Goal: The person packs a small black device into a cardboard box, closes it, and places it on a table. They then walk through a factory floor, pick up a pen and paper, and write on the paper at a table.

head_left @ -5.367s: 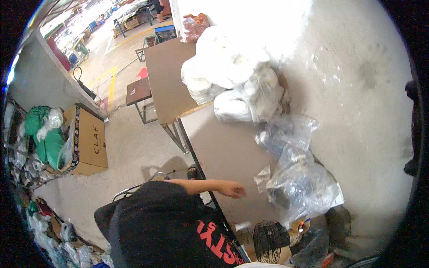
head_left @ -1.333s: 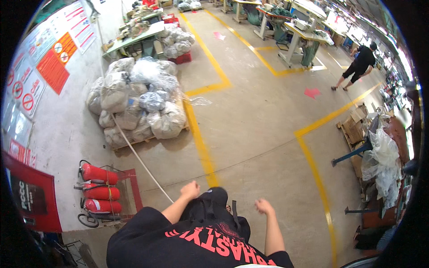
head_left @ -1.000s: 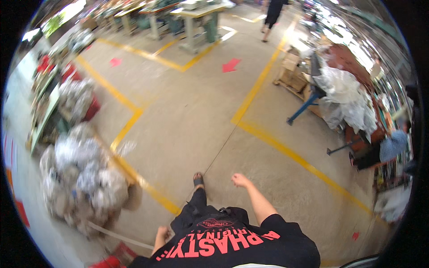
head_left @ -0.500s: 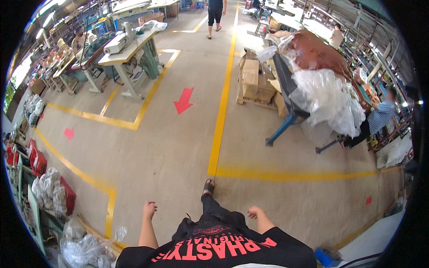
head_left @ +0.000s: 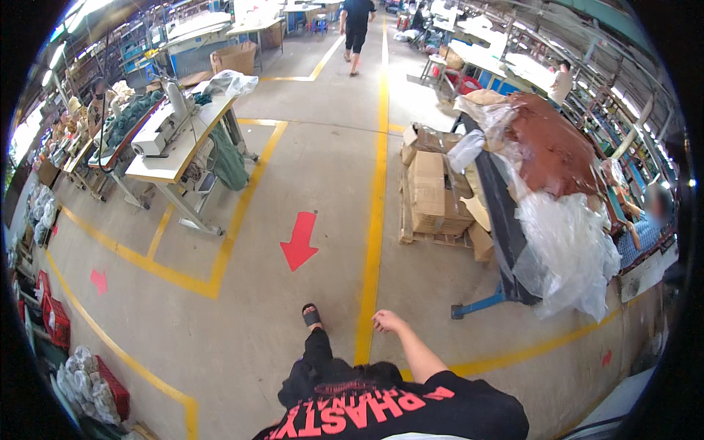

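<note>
My right hand [head_left: 387, 320] swings out in front of my body, over the yellow floor line [head_left: 372, 293]. Its fingers are loosely curled and nothing shows in them. My left hand is out of the picture. I wear a black shirt with pink print [head_left: 403, 409]. One of my feet, in a dark sandal [head_left: 312, 316], is stretched forward on the concrete floor. A red arrow [head_left: 299, 240] on the floor lies ahead of that foot.
On the right, a dark-topped table [head_left: 488, 198] bears brown sheets [head_left: 554, 147] and clear plastic [head_left: 561, 249]; cardboard boxes [head_left: 433, 191] stand beside it. A sewing machine table [head_left: 180, 158] is on the left, red crates [head_left: 55, 320] at far left. A person [head_left: 357, 33] walks ahead; others sit at the sides.
I have stepped forward, so tables, boxes and the red arrow are nearer. My right hand has swung forward and inward; my left hand has gone out of view. The other foot is now in front.
</note>
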`<control>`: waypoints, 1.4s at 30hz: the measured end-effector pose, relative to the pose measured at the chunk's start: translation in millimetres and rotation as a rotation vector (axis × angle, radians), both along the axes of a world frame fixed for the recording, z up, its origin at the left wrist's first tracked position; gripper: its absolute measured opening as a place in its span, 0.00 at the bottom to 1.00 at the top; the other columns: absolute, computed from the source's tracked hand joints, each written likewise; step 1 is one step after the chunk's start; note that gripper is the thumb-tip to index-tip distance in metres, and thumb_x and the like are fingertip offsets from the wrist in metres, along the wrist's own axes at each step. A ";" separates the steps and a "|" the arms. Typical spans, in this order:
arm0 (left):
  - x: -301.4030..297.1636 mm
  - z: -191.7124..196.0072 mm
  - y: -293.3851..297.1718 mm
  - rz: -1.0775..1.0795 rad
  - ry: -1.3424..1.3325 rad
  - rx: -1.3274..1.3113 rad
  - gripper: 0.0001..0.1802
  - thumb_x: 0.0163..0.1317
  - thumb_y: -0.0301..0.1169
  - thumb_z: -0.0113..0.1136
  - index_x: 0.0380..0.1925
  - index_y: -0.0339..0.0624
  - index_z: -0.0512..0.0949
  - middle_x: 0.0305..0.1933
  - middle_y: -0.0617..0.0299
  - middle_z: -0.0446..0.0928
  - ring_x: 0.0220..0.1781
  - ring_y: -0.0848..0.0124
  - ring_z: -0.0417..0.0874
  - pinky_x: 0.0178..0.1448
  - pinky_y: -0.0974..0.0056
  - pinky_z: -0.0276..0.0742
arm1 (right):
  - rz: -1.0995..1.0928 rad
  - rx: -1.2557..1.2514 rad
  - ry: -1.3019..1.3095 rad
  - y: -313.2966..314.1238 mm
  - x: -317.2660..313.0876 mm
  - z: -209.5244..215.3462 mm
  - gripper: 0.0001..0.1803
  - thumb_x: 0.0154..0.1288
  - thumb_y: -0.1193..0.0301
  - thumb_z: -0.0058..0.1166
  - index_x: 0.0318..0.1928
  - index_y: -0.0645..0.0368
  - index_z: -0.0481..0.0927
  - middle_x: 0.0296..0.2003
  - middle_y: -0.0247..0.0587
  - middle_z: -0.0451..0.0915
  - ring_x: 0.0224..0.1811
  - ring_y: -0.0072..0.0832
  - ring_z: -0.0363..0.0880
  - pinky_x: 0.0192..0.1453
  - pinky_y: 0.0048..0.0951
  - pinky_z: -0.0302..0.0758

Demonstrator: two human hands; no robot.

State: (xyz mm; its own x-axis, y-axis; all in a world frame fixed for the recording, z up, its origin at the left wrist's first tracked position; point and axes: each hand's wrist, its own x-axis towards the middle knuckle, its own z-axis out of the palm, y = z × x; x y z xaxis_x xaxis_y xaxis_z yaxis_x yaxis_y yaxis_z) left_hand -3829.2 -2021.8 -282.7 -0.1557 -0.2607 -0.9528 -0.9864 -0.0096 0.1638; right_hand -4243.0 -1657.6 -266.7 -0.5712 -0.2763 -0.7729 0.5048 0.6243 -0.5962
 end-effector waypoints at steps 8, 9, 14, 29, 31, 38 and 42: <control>-339.5 -2.7 -219.8 -0.208 0.181 -0.243 0.22 0.67 0.45 0.55 0.36 0.34 0.85 0.29 0.50 0.85 0.31 0.58 0.87 0.37 0.52 0.82 | 0.033 0.228 -0.314 -77.7 -196.1 -8.1 0.20 0.75 0.60 0.46 0.59 0.54 0.80 0.48 0.45 0.87 0.45 0.39 0.86 0.49 0.49 0.80; -416.7 11.3 -238.3 -0.181 0.271 -0.256 0.21 0.67 0.42 0.55 0.37 0.32 0.85 0.29 0.49 0.85 0.30 0.60 0.87 0.38 0.54 0.83 | -0.024 0.225 -0.341 -78.0 -223.9 -9.1 0.20 0.75 0.60 0.46 0.59 0.54 0.80 0.49 0.44 0.86 0.45 0.39 0.86 0.50 0.49 0.79; -733.4 79.2 -305.1 0.035 0.629 -0.278 0.19 0.72 0.35 0.46 0.56 0.41 0.79 0.40 0.56 0.87 0.39 0.67 0.86 0.36 0.62 0.78 | -0.142 0.294 -0.381 -74.1 -392.4 -36.3 0.22 0.74 0.61 0.46 0.62 0.56 0.77 0.50 0.45 0.87 0.48 0.40 0.87 0.46 0.51 0.79; -1067.2 13.4 -346.8 -0.072 0.010 -0.030 0.18 0.67 0.41 0.55 0.39 0.35 0.83 0.31 0.51 0.84 0.30 0.60 0.86 0.29 0.55 0.79 | -0.057 -0.013 0.174 -324.8 -1036.8 23.2 0.23 0.73 0.62 0.54 0.61 0.61 0.80 0.30 0.44 0.86 0.26 0.35 0.87 0.31 0.39 0.82; -1155.5 -6.1 -363.2 -0.170 0.014 0.017 0.19 0.67 0.41 0.55 0.37 0.35 0.84 0.30 0.50 0.84 0.30 0.59 0.86 0.29 0.54 0.80 | -0.161 0.033 0.239 -328.2 -1116.6 45.5 0.24 0.74 0.61 0.51 0.64 0.61 0.78 0.28 0.43 0.84 0.24 0.35 0.86 0.30 0.39 0.80; -1445.6 -0.9 -507.1 -0.276 0.259 -0.133 0.21 0.67 0.43 0.56 0.33 0.34 0.84 0.26 0.49 0.83 0.29 0.57 0.87 0.30 0.49 0.80 | 0.138 0.216 -0.658 -377.1 -1317.7 0.6 0.24 0.71 0.44 0.58 0.50 0.51 0.80 0.33 0.31 0.82 0.37 0.29 0.82 0.42 0.44 0.81; -1713.0 37.7 -596.7 -0.102 0.404 -0.292 0.18 0.73 0.36 0.47 0.51 0.38 0.81 0.36 0.53 0.84 0.31 0.64 0.85 0.31 0.58 0.76 | 0.302 0.192 -0.542 -450.0 -1424.8 20.7 0.25 0.70 0.40 0.58 0.48 0.48 0.80 0.34 0.26 0.79 0.36 0.24 0.78 0.46 0.40 0.80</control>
